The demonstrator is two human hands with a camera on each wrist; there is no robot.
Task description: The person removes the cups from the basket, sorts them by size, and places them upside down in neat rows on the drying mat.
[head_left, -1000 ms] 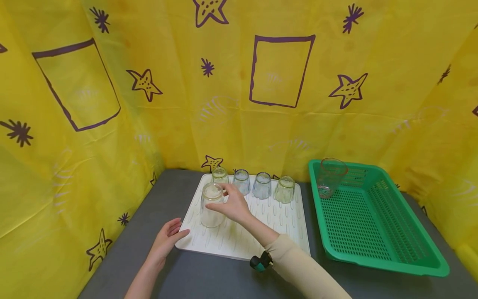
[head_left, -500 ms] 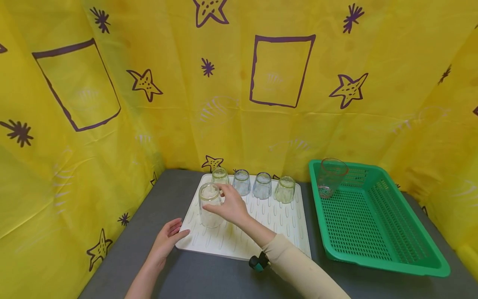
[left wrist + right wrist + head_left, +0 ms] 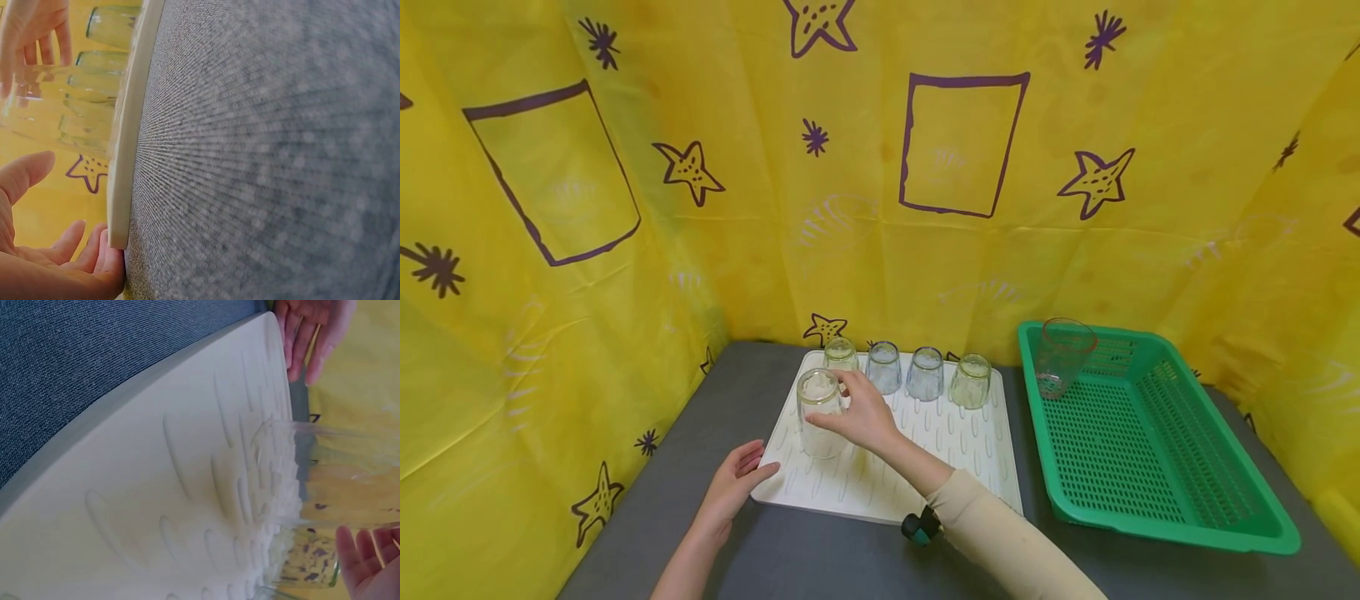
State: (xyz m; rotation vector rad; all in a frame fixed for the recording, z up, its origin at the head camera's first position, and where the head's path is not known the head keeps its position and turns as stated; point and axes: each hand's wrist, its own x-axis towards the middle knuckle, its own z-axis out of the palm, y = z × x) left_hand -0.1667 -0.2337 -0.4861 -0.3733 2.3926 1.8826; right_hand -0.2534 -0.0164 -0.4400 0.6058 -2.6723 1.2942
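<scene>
A tall clear drinking glass (image 3: 820,429) stands on the white ribbed draining tray (image 3: 880,487), near its left side, seemingly upside down. My right hand (image 3: 862,412) holds the glass near its top, thumb in front and fingers behind. In the right wrist view, the fingertips (image 3: 347,547) lie against the clear wall. At the tray's left edge rests my left hand (image 3: 733,483), fingers loosely bent and thumb apart. The left wrist view has its fingers (image 3: 109,259) touching the tray's corner. Behind the tall glass, several small tinted glasses (image 3: 883,371) stand upside down in a row.
To the right sits a green slotted basket (image 3: 1157,533) with a red-rimmed clear glass (image 3: 1063,358) leaning in its back left corner. Yellow patterned cloth (image 3: 760,250) hangs behind and at the sides of the dark grey table (image 3: 820,558).
The top of the tall glass and my right hand have shifted slightly left. My left hand, the tray and the small glasses keep their places.
</scene>
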